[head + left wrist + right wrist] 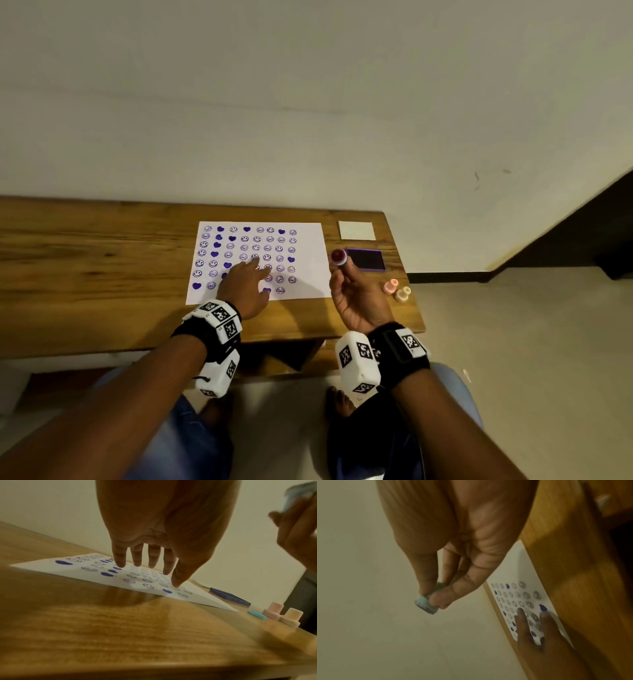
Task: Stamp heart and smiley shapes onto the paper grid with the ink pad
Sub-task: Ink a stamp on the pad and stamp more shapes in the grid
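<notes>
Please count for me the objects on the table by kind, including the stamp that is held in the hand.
Stamps: 3 (held stamp, pink stamp, cream stamp)
Ink pad: 1
Paper grid: 1
White card: 1
Blue cap: 1
Total: 7

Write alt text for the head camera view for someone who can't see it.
The left hand rests flat on a paper grid of purple smileys and hearts, while the right hand pinches a stamp raised beside the ink pad on a wooden table.
</notes>
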